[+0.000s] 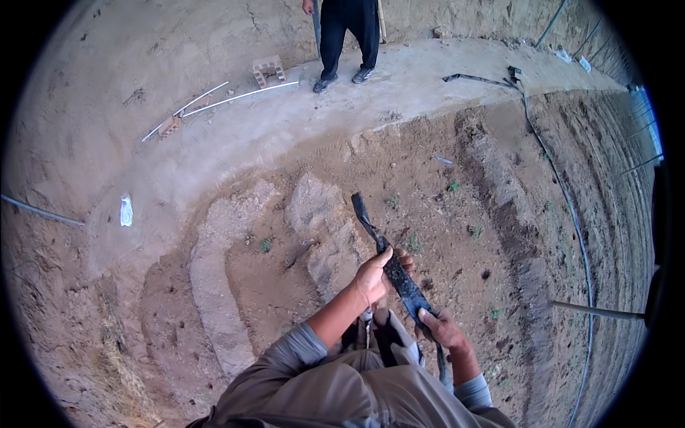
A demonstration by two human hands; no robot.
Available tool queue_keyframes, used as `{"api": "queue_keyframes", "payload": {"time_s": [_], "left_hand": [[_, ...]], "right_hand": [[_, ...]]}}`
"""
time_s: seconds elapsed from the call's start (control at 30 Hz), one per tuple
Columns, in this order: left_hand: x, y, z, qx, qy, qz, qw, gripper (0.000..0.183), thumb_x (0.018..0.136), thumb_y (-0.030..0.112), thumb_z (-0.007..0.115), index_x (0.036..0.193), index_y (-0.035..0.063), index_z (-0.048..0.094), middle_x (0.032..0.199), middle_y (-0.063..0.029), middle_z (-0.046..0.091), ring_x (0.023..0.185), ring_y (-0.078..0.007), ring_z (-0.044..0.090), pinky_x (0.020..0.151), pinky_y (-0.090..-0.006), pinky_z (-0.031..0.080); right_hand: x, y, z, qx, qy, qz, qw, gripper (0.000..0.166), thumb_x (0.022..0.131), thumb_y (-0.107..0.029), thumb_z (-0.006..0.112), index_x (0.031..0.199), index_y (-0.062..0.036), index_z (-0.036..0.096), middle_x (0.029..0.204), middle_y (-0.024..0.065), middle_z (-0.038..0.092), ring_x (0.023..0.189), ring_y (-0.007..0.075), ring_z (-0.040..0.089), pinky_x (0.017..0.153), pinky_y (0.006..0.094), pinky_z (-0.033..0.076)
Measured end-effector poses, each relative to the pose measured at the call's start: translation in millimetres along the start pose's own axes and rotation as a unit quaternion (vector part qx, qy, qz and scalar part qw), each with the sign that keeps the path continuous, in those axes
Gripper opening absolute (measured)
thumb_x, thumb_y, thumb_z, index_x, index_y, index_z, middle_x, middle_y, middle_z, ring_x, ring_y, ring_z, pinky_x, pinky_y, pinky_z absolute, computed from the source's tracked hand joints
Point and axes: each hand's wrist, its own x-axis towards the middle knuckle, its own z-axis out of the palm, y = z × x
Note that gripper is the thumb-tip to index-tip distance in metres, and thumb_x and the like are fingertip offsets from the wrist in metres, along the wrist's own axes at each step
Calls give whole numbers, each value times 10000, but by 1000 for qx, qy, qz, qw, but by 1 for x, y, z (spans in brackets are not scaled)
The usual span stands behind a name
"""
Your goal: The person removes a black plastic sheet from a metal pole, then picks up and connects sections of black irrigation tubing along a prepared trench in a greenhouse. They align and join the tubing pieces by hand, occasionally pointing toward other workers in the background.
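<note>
A flat black plastic strip, like a length of drip tape or flat hose [404,283], is stretched slantwise between my hands in front of my body. My left hand [376,275] grips its upper part, thumb on top, and a narrow twisted end sticks out beyond it. Lower and to the right, my right hand [442,327] pinches the strip with the thumb on its face. Past this hand the strip hangs down beside my leg. The fingers under the strip are partly hidden.
Uneven soil ridges [214,289] with small green plants [415,242] surround me. A person [348,32] stands on the path ahead, near white rods [241,98] and bricks [269,69]. A long thin hose [575,219] runs along the right, near a pole [599,310]. A plastic bag [126,211] lies left.
</note>
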Motion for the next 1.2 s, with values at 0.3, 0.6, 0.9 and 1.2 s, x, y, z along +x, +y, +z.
{"api": "queue_keyframes", "payload": {"time_s": [0.3, 0.6, 0.9, 1.2], "left_hand": [[81, 146, 34, 80, -33, -48, 995, 307, 967, 337, 489, 1031, 45, 560, 1040, -141, 641, 990, -265, 622, 910, -423, 486], [198, 222, 21, 206, -118, -332, 913, 377, 998, 300, 416, 1262, 42, 490, 1298, -93, 519, 1268, -208, 440, 1089, -393, 327], [239, 185, 71, 319, -146, -478, 805, 285, 934, 295, 537, 1127, 93, 589, 1169, -35, 620, 1133, -189, 562, 955, -352, 489], [215, 175, 74, 392, -289, -679, 550, 503, 964, 448, 428, 1209, 24, 541, 1256, -102, 560, 1140, -245, 516, 1042, -427, 365]], "right_hand": [[131, -98, -18, 64, -20, 27, 997, 457, 944, -466, 496, 865, -54, 676, 625, -3, 595, 537, 81, 512, 521, 251, 411], [208, -126, -45, -96, 165, 140, 972, 480, 909, -482, 528, 933, -31, 691, 765, 123, 664, 702, 234, 618, 668, 385, 469], [183, -122, 23, -198, 692, 172, 672, 354, 770, -365, 688, 1029, -125, 663, 1025, 106, 630, 1021, 285, 582, 949, 431, 379], [240, -125, 131, 405, 899, 43, 164, 380, 887, -287, 612, 1153, -24, 546, 1004, 118, 629, 900, 195, 606, 791, 333, 489]]}}
